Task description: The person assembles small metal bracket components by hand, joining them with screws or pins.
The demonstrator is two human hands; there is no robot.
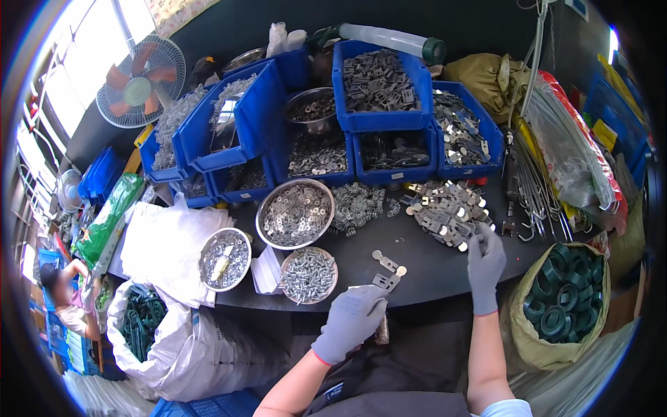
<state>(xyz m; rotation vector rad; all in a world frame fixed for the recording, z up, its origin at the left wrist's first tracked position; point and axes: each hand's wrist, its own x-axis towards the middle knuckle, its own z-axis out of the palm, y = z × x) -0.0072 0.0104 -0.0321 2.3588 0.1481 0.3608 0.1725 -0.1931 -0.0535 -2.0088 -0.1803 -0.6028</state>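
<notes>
Both my hands wear grey gloves with red cuffs. My left hand (351, 321) is closed at the table's front edge, its fingers on a flat metal bracket (386, 281) that pokes out past them. Just beyond, a similar piece with round discs (389, 263) lies against or close to that bracket. A shiny brownish thing (382, 331) shows below the left fingers; I cannot tell its kind. My right hand (486, 267) is at the near right side of a pile of metal clips with round ends (450, 214). Its fingers are drawn together, and what they hold is hidden.
Blue bins (381, 122) of metal parts stand stacked at the back. Steel bowls of washers (295, 243) and screws (309, 274) sit left of centre, near loose springs (356, 208). Sacks of green parts (556, 354), (167, 347) flank the table. Another person (73, 299) is at far left.
</notes>
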